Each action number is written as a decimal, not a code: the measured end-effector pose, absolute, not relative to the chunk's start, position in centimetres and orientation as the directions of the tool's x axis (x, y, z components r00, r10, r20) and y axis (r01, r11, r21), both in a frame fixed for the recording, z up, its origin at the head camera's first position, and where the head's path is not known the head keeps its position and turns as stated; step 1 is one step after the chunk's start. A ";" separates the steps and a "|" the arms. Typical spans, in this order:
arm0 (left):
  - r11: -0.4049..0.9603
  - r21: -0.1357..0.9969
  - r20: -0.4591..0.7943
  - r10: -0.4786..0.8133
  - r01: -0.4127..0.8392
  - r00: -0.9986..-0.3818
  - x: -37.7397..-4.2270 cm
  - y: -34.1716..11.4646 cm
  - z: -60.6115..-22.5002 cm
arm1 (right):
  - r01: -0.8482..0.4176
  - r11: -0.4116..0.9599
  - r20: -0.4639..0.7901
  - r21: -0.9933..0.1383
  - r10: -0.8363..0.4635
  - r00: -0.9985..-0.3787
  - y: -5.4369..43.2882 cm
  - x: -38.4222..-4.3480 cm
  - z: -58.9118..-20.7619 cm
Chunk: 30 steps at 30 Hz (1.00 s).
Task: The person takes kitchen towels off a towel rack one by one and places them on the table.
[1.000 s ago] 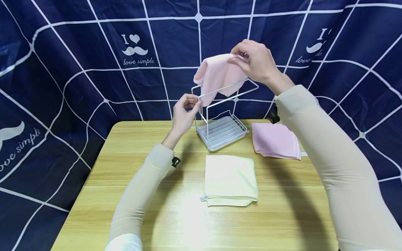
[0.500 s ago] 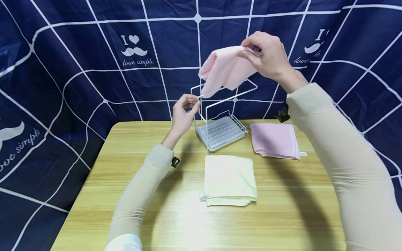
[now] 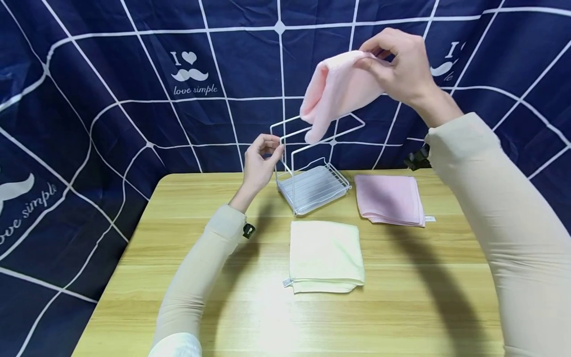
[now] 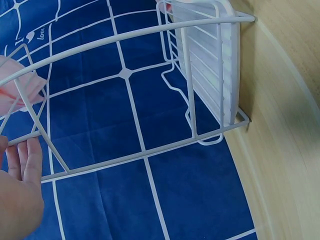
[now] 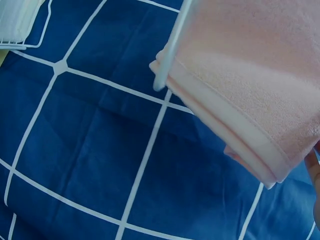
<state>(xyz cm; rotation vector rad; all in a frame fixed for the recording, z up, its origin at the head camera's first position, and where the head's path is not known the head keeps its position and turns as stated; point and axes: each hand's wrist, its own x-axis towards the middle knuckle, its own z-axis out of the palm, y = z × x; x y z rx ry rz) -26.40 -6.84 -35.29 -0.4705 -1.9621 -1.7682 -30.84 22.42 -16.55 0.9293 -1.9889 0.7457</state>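
My left hand (image 3: pixel 260 162) grips a wire at the upper left corner of a white wire rack (image 3: pixel 293 186). In the left wrist view, the fingers (image 4: pixel 33 160) curl over the rack's thin bar. My right hand (image 3: pixel 401 67) pinches one edge of a folded light pink towel (image 3: pixel 345 82) up at the right. The towel hangs over the rack's top rails, and its lower corner overlaps them in the head view. In the right wrist view, a rail end (image 5: pixel 172 52) crosses in front of the towel's edge.
A clear tray (image 3: pixel 312 188) sits in the rack's base. On the wooden table (image 3: pixel 187 258), a folded pale yellow towel (image 3: pixel 326 255) lies before the rack and a folded mauve towel (image 3: pixel 390 198) to its right. A navy curtain (image 3: pixel 241 59) hangs behind.
My right hand has moved up and to the right, carrying the light pink towel higher above the rack's rails. The left hand and the rack have stayed in place.
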 end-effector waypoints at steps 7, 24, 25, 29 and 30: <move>0.129 0.831 0.549 -0.042 0.540 -0.835 -26.4 -6.9 -35.2 | -0.810 0.576 0.846 -0.107 -0.375 -0.379 23.5 -30.2 -15.6; 0.126 0.838 0.539 -0.044 0.530 -0.841 -26.5 -6.8 -35.1 | -0.733 0.648 0.777 -0.206 -0.347 -0.525 27.3 -26.8 -14.3; 0.127 0.839 0.538 -0.044 0.529 -0.842 -26.5 -6.8 -35.1 | -0.737 0.642 0.781 -0.210 -0.343 -0.521 27.5 -26.7 -14.3; 0.125 0.841 0.535 -0.042 0.527 -0.844 -26.4 -6.7 -35.0 | -0.755 0.612 0.792 -0.237 -0.329 -0.515 28.6 -26.0 -14.3; 0.123 0.840 0.536 -0.039 0.528 -0.844 -26.4 -6.7 -35.0 | -0.752 0.609 0.793 -0.252 -0.316 -0.521 28.8 -25.8 -14.3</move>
